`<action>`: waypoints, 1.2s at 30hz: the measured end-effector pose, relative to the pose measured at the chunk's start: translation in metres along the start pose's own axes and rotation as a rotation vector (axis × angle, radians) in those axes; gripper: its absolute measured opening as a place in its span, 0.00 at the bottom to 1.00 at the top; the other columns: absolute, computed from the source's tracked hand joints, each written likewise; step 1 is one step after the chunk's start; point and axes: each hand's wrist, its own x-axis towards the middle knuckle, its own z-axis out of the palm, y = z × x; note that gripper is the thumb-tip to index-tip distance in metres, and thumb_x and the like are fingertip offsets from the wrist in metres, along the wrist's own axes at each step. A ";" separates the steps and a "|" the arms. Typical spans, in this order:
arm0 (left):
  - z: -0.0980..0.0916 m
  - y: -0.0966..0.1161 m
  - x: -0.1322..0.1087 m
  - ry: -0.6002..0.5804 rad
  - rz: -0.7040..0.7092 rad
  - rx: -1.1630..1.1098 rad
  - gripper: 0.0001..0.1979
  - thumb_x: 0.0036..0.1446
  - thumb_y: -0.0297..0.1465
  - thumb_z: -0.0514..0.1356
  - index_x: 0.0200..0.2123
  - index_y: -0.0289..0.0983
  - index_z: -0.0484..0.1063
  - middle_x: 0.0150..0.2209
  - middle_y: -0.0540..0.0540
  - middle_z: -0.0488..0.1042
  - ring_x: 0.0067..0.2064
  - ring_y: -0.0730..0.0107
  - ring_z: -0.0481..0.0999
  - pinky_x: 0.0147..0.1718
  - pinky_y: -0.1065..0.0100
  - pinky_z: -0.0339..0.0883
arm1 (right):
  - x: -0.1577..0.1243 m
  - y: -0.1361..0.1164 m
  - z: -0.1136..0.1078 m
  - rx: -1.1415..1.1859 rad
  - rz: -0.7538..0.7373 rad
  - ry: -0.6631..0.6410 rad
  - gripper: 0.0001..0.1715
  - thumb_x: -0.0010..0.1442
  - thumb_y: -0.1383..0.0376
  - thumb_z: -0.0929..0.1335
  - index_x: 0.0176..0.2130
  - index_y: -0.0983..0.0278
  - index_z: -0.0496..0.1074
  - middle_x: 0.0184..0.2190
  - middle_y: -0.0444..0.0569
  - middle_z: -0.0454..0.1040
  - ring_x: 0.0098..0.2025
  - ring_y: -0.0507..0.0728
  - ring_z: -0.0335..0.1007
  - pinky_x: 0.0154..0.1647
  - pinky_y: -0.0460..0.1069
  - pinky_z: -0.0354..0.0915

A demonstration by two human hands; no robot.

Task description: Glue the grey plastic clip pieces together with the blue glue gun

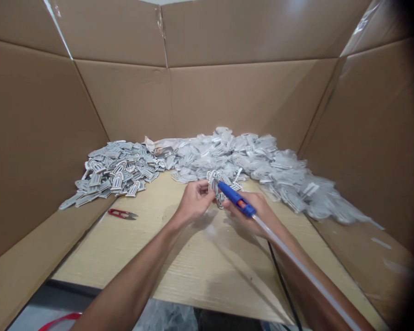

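Observation:
My left hand (194, 201) is closed on a small grey-and-white arch-shaped piece (213, 180), pinched upright between thumb and fingers. My right hand (250, 212) grips a blue glue gun (235, 197), its nozzle tip against or very near that piece. A long whitish glue stick (296, 264) runs out of the gun's back end, over my right forearm. Just behind my hands lie a few more arch pieces (236, 185), partly hidden by the gun.
On the left is a heap of loose arch pieces (119, 163). Pieces in clear plastic bags (234, 154) pile along the back and right. Red thread snips (122, 214) lie on the wooden table (179, 276). Cardboard walls (244, 92) enclose it; a black cord (283, 280) hangs at the right.

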 end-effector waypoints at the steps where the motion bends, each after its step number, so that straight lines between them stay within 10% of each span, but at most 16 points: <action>1: -0.001 0.000 0.000 -0.014 0.003 0.014 0.08 0.53 0.32 0.67 0.32 0.32 0.79 0.31 0.44 0.79 0.31 0.68 0.76 0.32 0.70 0.70 | 0.000 0.000 0.001 -0.022 -0.040 -0.014 0.18 0.62 0.51 0.70 0.31 0.61 0.78 0.23 0.45 0.77 0.24 0.56 0.70 0.27 0.47 0.61; 6: -0.005 0.006 0.001 -0.024 -0.005 0.076 0.07 0.52 0.30 0.65 0.25 0.33 0.76 0.24 0.47 0.75 0.26 0.71 0.73 0.27 0.72 0.65 | -0.003 0.004 0.006 -0.070 -0.150 -0.020 0.12 0.63 0.56 0.68 0.38 0.60 0.78 0.38 0.53 0.82 0.38 0.63 0.78 0.40 0.51 0.68; 14: -0.003 0.009 0.001 -0.029 -0.097 0.069 0.10 0.55 0.33 0.65 0.27 0.33 0.78 0.27 0.44 0.78 0.25 0.74 0.70 0.26 0.73 0.63 | -0.004 0.007 0.011 -0.055 -0.032 0.402 0.20 0.65 0.48 0.68 0.33 0.61 0.75 0.31 0.52 0.79 0.32 0.60 0.75 0.36 0.51 0.68; 22: -0.003 0.004 -0.009 -0.372 -0.174 0.204 0.16 0.59 0.40 0.63 0.26 0.35 0.79 0.19 0.48 0.69 0.19 0.75 0.62 0.19 0.72 0.51 | 0.015 0.008 0.005 0.836 0.243 0.258 0.35 0.58 0.33 0.67 0.36 0.61 0.77 0.36 0.54 0.83 0.38 0.60 0.81 0.42 0.53 0.75; 28: -0.004 -0.001 -0.003 -0.221 -0.157 0.240 0.17 0.60 0.42 0.62 0.26 0.35 0.77 0.18 0.50 0.67 0.20 0.76 0.62 0.21 0.73 0.51 | 0.012 0.008 -0.001 0.740 0.298 0.200 0.38 0.58 0.32 0.65 0.28 0.62 0.73 0.24 0.51 0.78 0.21 0.53 0.71 0.21 0.46 0.65; 36: -0.004 0.010 -0.006 -0.300 -0.105 0.216 0.11 0.59 0.38 0.64 0.34 0.35 0.78 0.28 0.46 0.75 0.25 0.73 0.69 0.25 0.72 0.59 | 0.014 0.010 0.005 0.856 0.323 0.207 0.32 0.58 0.35 0.69 0.30 0.61 0.74 0.37 0.55 0.83 0.40 0.63 0.83 0.37 0.54 0.78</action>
